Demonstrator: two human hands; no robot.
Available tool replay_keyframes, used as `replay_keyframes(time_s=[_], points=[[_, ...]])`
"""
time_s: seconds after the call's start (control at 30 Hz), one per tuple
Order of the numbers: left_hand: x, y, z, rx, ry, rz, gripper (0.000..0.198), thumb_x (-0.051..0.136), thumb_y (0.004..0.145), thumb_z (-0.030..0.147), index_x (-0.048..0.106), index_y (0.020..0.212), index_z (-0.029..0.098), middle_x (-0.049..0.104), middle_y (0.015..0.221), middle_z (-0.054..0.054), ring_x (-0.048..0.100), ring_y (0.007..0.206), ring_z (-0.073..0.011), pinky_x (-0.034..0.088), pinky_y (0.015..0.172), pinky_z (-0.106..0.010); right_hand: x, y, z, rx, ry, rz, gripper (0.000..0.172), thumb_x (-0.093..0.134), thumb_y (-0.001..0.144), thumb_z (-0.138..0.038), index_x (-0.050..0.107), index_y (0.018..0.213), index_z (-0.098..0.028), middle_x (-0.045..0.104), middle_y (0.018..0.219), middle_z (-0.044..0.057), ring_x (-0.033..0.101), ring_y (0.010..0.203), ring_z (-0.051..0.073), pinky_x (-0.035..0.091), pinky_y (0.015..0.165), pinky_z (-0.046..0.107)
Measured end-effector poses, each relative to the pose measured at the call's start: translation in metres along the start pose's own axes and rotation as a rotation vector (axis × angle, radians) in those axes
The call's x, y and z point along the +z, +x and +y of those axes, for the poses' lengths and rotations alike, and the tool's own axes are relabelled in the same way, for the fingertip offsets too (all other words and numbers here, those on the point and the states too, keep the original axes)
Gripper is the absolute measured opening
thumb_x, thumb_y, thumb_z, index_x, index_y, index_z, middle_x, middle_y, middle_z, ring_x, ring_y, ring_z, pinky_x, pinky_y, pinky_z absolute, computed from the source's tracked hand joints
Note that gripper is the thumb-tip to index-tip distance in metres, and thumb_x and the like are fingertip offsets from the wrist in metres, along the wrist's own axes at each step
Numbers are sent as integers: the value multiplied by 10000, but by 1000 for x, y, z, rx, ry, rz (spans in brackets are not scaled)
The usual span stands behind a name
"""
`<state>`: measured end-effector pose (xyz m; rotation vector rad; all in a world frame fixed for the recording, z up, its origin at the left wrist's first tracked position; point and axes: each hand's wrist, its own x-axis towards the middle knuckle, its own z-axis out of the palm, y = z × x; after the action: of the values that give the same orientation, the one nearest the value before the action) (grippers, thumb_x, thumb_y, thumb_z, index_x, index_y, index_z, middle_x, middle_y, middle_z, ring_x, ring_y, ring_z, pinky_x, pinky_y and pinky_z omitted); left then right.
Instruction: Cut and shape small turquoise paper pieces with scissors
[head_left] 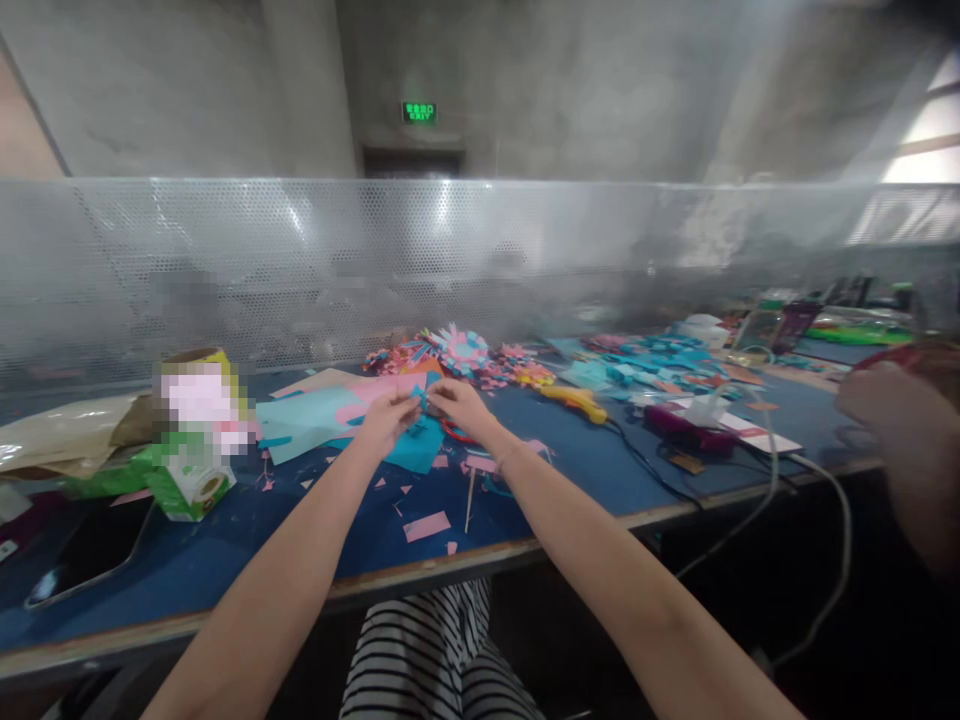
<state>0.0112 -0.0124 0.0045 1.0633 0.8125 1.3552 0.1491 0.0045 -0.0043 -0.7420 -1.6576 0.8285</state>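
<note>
- Here we are, both hands meeting over the tabletop (592, 480), about midway between its near and far edges.
- Left hand (396, 418): fingers closed in a pinch on a small blue paper piece (419, 396).
- Right hand (459, 405): also pinching, fingertips drawn in on the same piece from the other side. The tips are small and soft in this view, so whether that's a fold or a loose strip, I can't say.
- And the piece itself? Held up between the two hands, just above a teal sheet (415, 452) lying toward the near edge.
- For good work here, let the left hand be the steady anchor and the right do the fine shaping; light pressure, since thin paper would likely crease or tear under a hard squeeze.
- Forearms well apart, a nice open stance; bracing the wrists on the tabletop would probably calm any wobble.
- Watch the clutter! A pink scrap (426, 527) and a thin stick (470, 500) lie near the near edge, where a sleeve-less arm could brush them.
- Over on the right, a yellow glue gun (576, 403), its cord running to the near edge; treat its tip as hot.
- Toward the far edge, a paper flower (462, 350) sits beyond the hands, best left unbumped.
</note>
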Motion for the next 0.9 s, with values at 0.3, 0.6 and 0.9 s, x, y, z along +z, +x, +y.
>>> replay_keyframes(time_s=[0.3,0.6,0.9], points=[[2,-2,2,-39,8,10,173,709,510,109,548,571,111,528,485,32,493,440,-47,415,476,-164,0,-1,-1,-9,-14,-18,121,512,670,-280,512,651,-160,483,533,-40,439,495,75,387,516,224],[2,-3,2,-15,38,4,203,729,503,122,532,554,119,534,485,28,514,458,-59,433,495,-174,1,-2,0,13,2,-19,120,526,642,-281,491,666,-169,470,548,-47,436,491,74,390,508,228],[3,-5,5,-50,29,15,191,719,514,100,531,542,117,530,485,25,513,464,-57,436,496,-171,1,-2,-1,42,45,-13,127,512,653,-292,504,659,-166,478,541,-41,449,506,76,396,518,227]])
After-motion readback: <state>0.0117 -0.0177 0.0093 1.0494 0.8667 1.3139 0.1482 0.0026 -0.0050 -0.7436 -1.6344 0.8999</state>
